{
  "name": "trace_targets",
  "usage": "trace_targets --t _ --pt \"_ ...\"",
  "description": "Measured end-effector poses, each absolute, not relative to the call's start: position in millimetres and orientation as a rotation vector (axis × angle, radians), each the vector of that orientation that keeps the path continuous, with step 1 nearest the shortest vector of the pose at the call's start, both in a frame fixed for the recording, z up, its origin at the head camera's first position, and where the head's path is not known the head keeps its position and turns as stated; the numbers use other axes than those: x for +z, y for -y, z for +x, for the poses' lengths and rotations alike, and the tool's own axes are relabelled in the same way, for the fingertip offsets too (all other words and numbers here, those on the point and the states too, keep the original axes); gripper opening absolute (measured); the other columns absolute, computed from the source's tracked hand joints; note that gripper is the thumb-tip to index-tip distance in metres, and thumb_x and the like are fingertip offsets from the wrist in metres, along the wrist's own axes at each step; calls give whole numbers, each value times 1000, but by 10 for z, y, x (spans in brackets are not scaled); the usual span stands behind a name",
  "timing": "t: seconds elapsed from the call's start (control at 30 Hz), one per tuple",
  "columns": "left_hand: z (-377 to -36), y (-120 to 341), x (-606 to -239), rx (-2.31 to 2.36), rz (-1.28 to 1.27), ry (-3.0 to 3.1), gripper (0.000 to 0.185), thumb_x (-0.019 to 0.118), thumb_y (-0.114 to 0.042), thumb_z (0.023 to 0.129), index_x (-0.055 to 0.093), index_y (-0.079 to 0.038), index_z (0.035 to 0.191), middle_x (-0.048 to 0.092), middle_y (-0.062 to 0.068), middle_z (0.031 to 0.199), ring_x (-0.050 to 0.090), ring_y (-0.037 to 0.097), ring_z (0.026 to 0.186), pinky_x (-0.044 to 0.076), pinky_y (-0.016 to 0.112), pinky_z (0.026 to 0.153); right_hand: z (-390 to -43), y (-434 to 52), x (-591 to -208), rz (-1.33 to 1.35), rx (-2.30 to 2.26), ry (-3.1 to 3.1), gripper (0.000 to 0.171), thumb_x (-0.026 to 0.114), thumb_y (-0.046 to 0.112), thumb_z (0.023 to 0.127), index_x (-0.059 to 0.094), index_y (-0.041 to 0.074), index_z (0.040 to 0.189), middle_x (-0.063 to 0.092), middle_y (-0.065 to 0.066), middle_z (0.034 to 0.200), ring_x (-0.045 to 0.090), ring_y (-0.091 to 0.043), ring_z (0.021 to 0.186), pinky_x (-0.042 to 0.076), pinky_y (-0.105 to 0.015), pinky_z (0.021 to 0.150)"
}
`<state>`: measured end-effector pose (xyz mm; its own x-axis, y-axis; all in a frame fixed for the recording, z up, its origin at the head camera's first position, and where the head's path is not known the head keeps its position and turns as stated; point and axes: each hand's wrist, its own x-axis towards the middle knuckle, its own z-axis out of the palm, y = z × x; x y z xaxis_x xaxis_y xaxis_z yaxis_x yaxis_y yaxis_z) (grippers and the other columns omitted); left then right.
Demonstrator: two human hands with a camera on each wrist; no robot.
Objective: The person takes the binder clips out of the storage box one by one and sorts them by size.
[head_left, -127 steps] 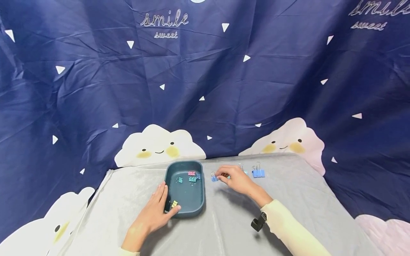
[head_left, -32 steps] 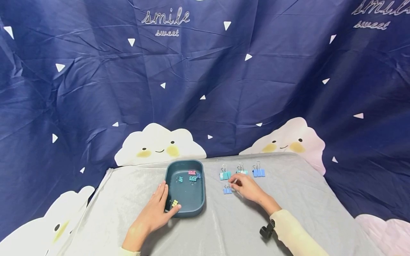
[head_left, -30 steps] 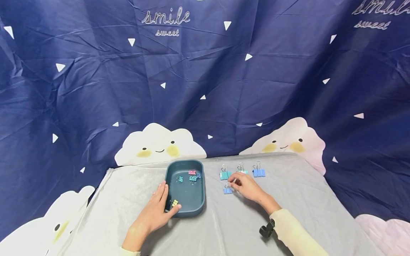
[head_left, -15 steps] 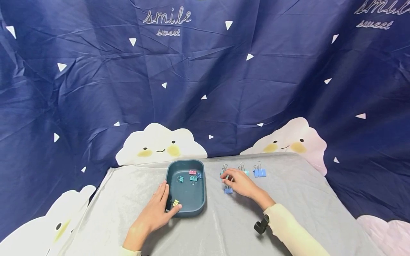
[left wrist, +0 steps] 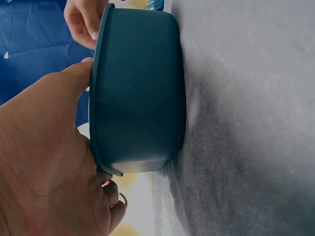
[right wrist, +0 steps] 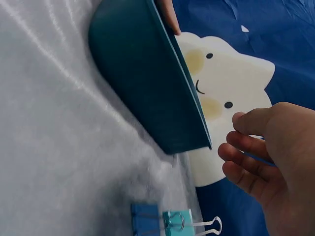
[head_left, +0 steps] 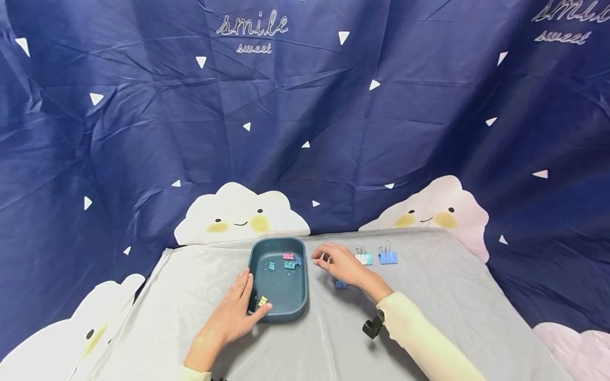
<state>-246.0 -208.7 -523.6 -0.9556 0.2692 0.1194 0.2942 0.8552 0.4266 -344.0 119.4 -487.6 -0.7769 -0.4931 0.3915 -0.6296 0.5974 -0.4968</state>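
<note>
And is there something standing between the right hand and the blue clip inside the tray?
Yes: the tray's right wall stands between the right hand and the blue clip. The hand appears above its rim; nothing else visible blocks.

I see the left arm [head_left: 204, 348] slant in from seven o'clock, left hand [head_left: 230, 314] laid with straight fingers [head_left: 241, 288] toward one and thumb [head_left: 260, 313] spread toward two; the right arm [head_left: 419, 332] slants from five, right hand [head_left: 344, 266] aimed at ten, its fingers [right wrist: 246, 163] loosely bent.

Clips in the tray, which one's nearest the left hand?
The yellow clip, alone in the near end of the tray by the left hand; the pink clip, blue clip and two teal clips lie toward the far end.
</note>
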Motion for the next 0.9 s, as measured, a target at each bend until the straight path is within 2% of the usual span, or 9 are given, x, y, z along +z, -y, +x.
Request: trace_targets --t 0.1,0.2,0.3,0.53,0.9 --pt "-2460 2094 -5239 -695 -449 2976 105 58 -69 100 24 4 167 14 20 179 15 38 166 22 56 134 -3490 -1089 -4856 962 902 2629 10 74 13 101 78 11 110 76 3 105 67 -9 89 59 -28 80" --pt "-2460 2099 -5244 -695 -446 2973 105 58 -69 100 24 4 167 15 20 178 16 39 166 22 56 134 -3540 -994 -4843 1007 868 2633 9 73 16 102 78 14 109 76 5 105 66 -8 89 58 -26 80" --pt "-2457 2103 -5243 -694 -443 2977 105 57 -70 100 24 4 167 14 19 179 16 39 166 22 56 134 -3570 -893 -4811 1045 835 2637 8 73 16 102 78 16 109 76 5 105 67 -7 89 58 -26 80" --pt "-2458 2116 -5254 -692 -449 2973 104 56 -70 100 25 4 167 15 19 179 17 39 166 23 57 134 -3622 -651 -4718 1110 759 2647 11 71 14 102 78 13 110 73 3 102 65 -9 90 58 -31 84" --pt "-2485 2104 -5252 -684 -460 2986 104 55 -70 101 24 3 167 14 18 179 15 38 166 23 57 134 -3712 -390 -4639 1176 672 2714 8 71 13 103 77 14 107 71 1 103 67 -11 92 59 -29 85"
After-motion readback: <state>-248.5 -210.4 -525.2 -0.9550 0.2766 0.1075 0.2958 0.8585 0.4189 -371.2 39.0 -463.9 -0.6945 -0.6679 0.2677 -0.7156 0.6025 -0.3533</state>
